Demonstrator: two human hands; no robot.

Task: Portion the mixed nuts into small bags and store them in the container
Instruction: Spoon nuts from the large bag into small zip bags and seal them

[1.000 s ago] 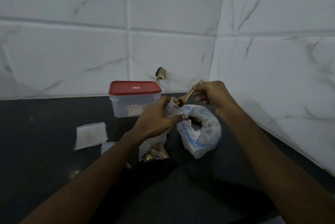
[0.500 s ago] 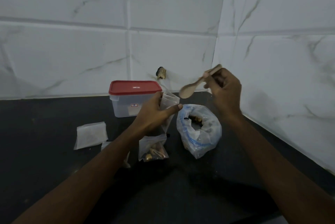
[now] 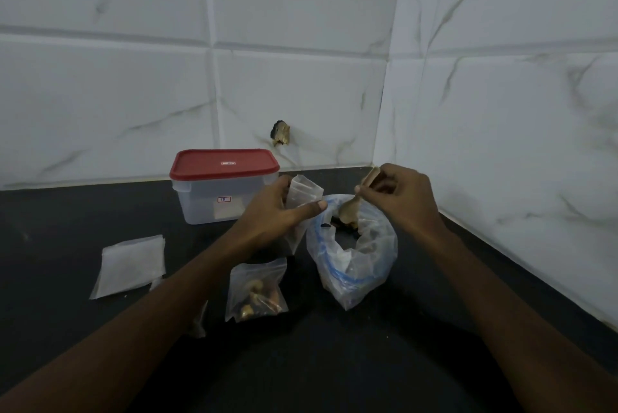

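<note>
Black counter (image 3: 334,365), red-lidded container (image 3: 214,202) behind left hand (image 3: 272,213)

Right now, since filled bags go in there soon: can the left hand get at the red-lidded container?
Probably yes: the container stands just beyond the left hand with nothing between, though that hand grips a small bag and must free itself first.

My left hand (image 3: 277,212) is covering the small bag's (image 3: 306,193) lower half, so I'm not seeing its contents. My right hand (image 3: 401,198) is hiding part of the spoon (image 3: 349,212) handle. The big bag's (image 3: 354,265) folded rim is masking most nuts. The container (image 3: 200,205) label is showing too small to read. My left forearm is overlapping a flat bag (image 3: 200,320).
</note>
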